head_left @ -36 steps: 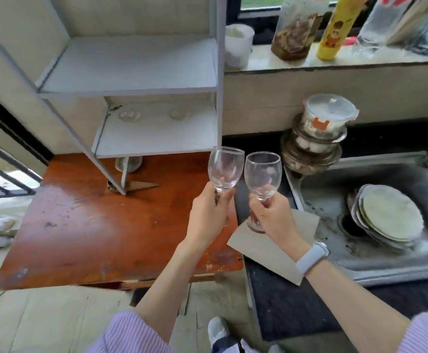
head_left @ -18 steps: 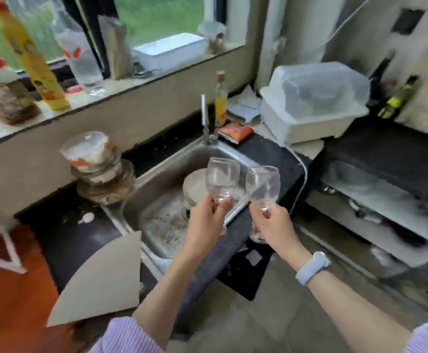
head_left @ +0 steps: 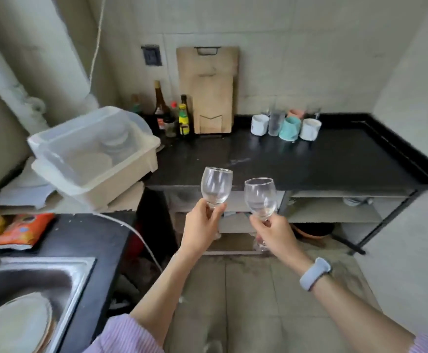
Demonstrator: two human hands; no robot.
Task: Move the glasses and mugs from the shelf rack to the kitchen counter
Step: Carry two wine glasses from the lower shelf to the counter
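Observation:
My left hand (head_left: pixel 201 225) grips the stem of a clear wine glass (head_left: pixel 216 186), held upright. My right hand (head_left: pixel 274 234) grips the stem of a second clear wine glass (head_left: pixel 260 197), also upright, just right of the first. Both glasses hang in the air in front of the near edge of the black kitchen counter (head_left: pixel 309 159). At the counter's back stand two white mugs (head_left: pixel 260 124) (head_left: pixel 309 129), a teal mug (head_left: pixel 289 128), a pink mug (head_left: pixel 296 113) and tall clear glasses (head_left: pixel 275 122). The shelf rack is out of view.
A wooden cutting board (head_left: pixel 209 90) leans on the back wall beside several bottles (head_left: pixel 172 110). A plastic dish box with a clear lid (head_left: pixel 93 149) sits at the counter's left. A steel sink (head_left: pixel 29 296) with a plate lies at lower left. Open shelves (head_left: pixel 330 212) run under the counter.
My view has swung right, from the shelf rack past the sink to the black counter. Both hands have kept their wine glasses throughout.

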